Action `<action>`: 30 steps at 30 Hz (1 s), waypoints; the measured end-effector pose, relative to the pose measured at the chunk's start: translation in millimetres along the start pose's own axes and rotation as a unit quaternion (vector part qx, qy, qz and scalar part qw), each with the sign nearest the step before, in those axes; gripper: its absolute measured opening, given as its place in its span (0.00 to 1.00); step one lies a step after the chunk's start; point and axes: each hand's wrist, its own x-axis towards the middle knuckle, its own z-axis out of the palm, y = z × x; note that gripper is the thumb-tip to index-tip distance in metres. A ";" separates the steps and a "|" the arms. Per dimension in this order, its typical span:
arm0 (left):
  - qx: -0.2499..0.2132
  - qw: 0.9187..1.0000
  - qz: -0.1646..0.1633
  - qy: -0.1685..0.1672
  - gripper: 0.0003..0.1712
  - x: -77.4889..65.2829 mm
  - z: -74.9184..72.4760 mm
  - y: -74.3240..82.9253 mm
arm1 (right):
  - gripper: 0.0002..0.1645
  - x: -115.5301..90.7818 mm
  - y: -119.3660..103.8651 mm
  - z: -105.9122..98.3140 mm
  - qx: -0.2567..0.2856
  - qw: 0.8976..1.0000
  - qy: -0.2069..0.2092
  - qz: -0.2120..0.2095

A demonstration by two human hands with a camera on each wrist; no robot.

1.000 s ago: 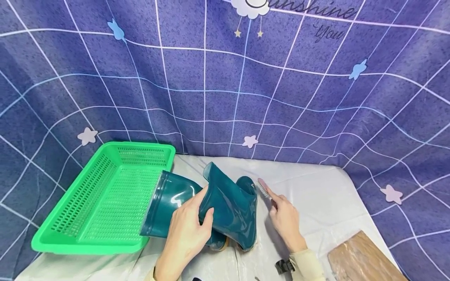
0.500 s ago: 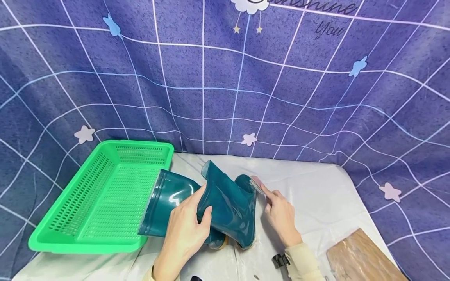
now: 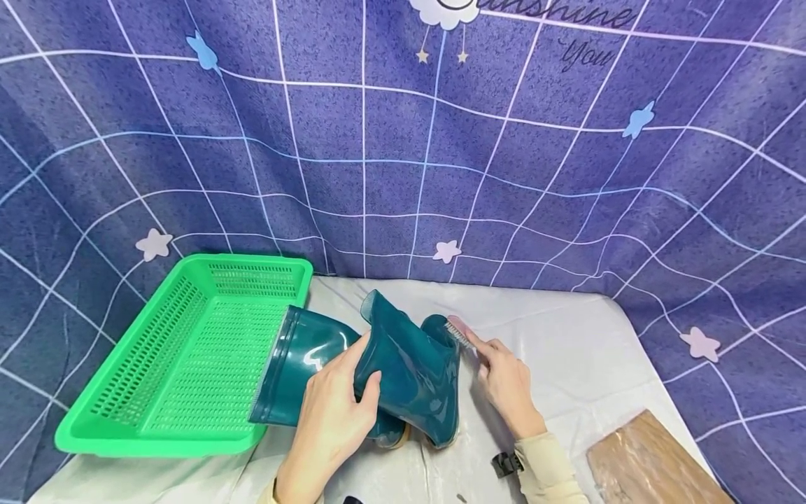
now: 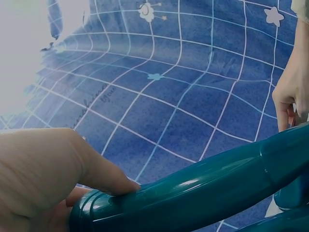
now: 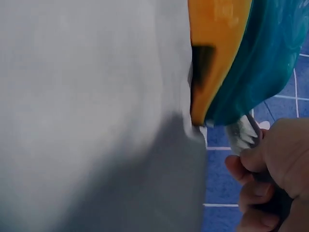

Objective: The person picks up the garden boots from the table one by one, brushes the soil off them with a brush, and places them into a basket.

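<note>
A glossy teal rain boot [image 3: 409, 371] stands tilted in the middle of the head view, its toe toward the right hand. My left hand [image 3: 334, 413] grips its shaft near the top opening, thumb on the near side, as the left wrist view also shows. A second teal boot [image 3: 308, 357] lies on its side behind that hand, its opening over the basket's edge. My right hand [image 3: 506, 385] holds a pink-backed scrubbing brush [image 3: 462, 332], white bristles against the upright boot's toe. In the right wrist view the boot's orange-yellow sole [image 5: 217, 43] shows above the fingers.
A green plastic basket [image 3: 164, 446] stands at the left on the white-covered table [image 3: 567, 336]. At the right front lies a brown, plastic-wrapped slab [image 3: 648, 458]. A blue curtain [image 3: 403, 175] with a white grid hangs behind the table.
The brush in my right hand has moved left and slightly up, from beside the boot's toe onto it. My left hand keeps its hold on the boot.
</note>
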 end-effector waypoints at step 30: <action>-0.003 1.000 0.006 0.007 0.32 1.0 -0.4 -1.2 | 0.39 -9.7 1.5 -4.6 -0.013 0.999 0.017 0.047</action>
